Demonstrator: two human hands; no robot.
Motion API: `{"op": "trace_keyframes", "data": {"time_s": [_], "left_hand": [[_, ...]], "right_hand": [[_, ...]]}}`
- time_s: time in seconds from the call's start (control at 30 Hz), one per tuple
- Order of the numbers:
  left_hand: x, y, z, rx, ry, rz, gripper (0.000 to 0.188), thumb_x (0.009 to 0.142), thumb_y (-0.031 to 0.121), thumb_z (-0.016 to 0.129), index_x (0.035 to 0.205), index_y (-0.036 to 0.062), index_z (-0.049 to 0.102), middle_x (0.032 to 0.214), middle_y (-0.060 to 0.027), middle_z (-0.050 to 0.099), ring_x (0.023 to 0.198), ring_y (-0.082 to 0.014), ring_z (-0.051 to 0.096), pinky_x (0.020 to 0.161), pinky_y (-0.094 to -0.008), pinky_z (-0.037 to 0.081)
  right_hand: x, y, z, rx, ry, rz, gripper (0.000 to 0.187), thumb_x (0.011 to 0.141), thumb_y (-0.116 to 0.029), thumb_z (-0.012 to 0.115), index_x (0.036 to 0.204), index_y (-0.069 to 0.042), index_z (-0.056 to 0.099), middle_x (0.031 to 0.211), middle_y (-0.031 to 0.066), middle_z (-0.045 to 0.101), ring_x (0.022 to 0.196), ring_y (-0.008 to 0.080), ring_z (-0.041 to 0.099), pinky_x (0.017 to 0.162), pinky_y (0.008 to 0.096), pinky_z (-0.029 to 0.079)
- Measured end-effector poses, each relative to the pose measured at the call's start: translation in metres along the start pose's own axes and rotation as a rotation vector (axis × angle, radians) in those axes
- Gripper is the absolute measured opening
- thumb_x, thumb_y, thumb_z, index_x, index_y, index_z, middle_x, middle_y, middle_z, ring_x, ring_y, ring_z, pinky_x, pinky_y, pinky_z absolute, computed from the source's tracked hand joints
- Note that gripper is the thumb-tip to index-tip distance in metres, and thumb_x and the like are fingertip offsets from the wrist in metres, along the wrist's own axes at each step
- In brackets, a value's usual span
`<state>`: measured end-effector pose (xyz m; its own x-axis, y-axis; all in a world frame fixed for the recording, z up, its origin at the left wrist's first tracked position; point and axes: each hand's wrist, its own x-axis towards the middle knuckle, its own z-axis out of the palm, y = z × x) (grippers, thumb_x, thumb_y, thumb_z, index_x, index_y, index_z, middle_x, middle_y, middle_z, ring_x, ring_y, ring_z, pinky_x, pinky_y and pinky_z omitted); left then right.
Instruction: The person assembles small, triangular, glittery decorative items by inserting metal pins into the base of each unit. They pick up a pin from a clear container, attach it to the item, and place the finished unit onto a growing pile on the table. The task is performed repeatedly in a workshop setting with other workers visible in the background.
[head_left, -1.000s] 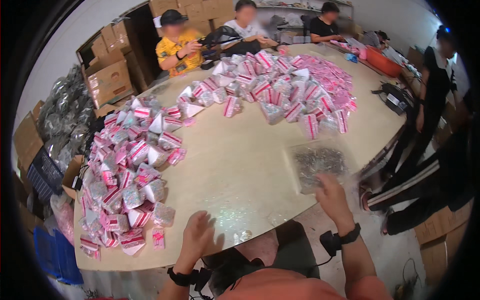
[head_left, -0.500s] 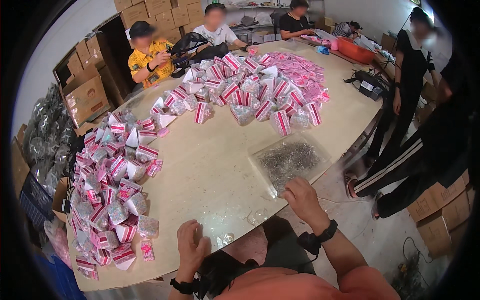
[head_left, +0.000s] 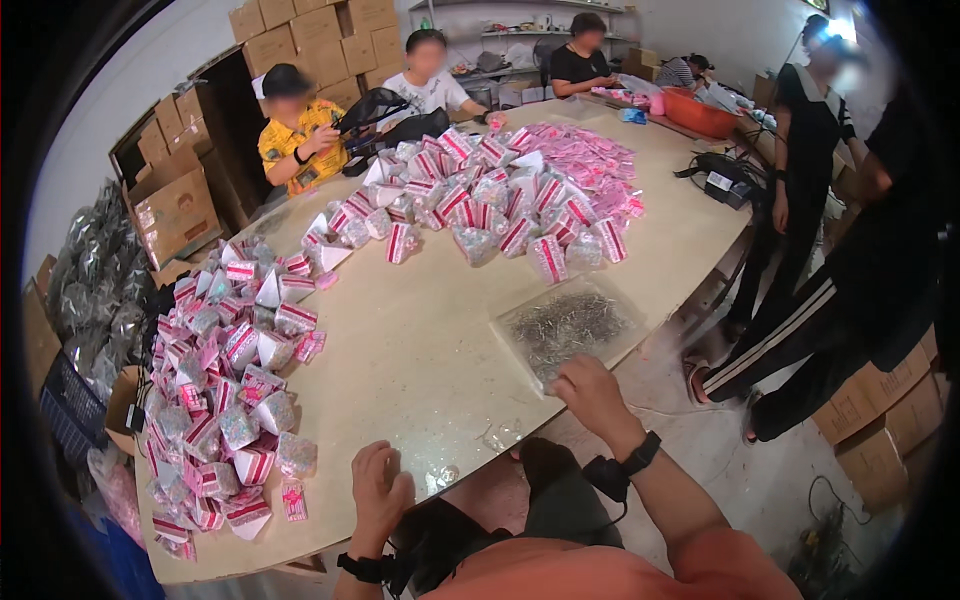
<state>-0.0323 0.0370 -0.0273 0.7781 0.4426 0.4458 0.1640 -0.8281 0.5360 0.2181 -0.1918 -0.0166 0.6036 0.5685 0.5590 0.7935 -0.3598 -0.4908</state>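
Right hand [head_left: 592, 392] grips the near edge of a clear bag of small metal parts [head_left: 570, 326] lying flat at the tabletop's [head_left: 420, 350] near-right edge; left hand [head_left: 378, 492] rests curled, empty; a careless tug risks spilling parts floorward.

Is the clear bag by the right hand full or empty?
Filled: the clear bag lies flat on the table, packed with small dark metal pieces; the right hand touches its near edge.
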Motion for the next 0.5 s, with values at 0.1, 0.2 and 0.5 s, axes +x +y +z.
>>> {"op": "trace_keyframes", "data": {"time_s": [0.1, 0.2, 0.5], "left_hand": [[-0.002, -0.005, 0.003, 0.007, 0.014, 0.008, 0.034, 0.063, 0.003, 0.058, 0.097, 0.0022, 0.053, 0.108, -0.0149, 0.052, 0.103, -0.033, 0.046, 0.09, -0.0405, 0.038], [-0.001, -0.006, 0.003, -0.004, 0.025, 0.008, 0.033, 0.063, 0.003, 0.058, 0.096, 0.0022, 0.053, 0.108, -0.0149, 0.052, 0.103, -0.0329, 0.046, 0.09, -0.0404, 0.038], [-0.004, -0.017, 0.003, 0.013, -0.009, 0.007, 0.037, 0.062, 0.004, 0.059, 0.098, 0.0025, 0.052, 0.109, -0.015, 0.052, 0.104, -0.0333, 0.045, 0.091, -0.0402, 0.036]], "right_hand": [[0.003, 0.007, 0.002, 0.023, -0.007, -0.013, 0.012, 0.074, -0.012, 0.058, 0.078, -0.001, 0.054, 0.083, 0.015, 0.053, 0.083, 0.0348, 0.051, 0.073, 0.0419, 0.042], [0.003, 0.003, -0.005, 0.142, -0.02, 0.064, 0.019, 0.074, -0.011, 0.058, 0.089, 0.0, 0.057, 0.091, 0.0169, 0.055, 0.091, 0.0359, 0.051, 0.078, 0.0416, 0.043], [0.001, 0.045, -0.065, 0.311, 0.068, 0.307, 0.031, 0.076, -0.007, 0.056, 0.106, 0.0, 0.054, 0.089, 0.0119, 0.058, 0.075, 0.0196, 0.06, 0.063, 0.0291, 0.047]]}}
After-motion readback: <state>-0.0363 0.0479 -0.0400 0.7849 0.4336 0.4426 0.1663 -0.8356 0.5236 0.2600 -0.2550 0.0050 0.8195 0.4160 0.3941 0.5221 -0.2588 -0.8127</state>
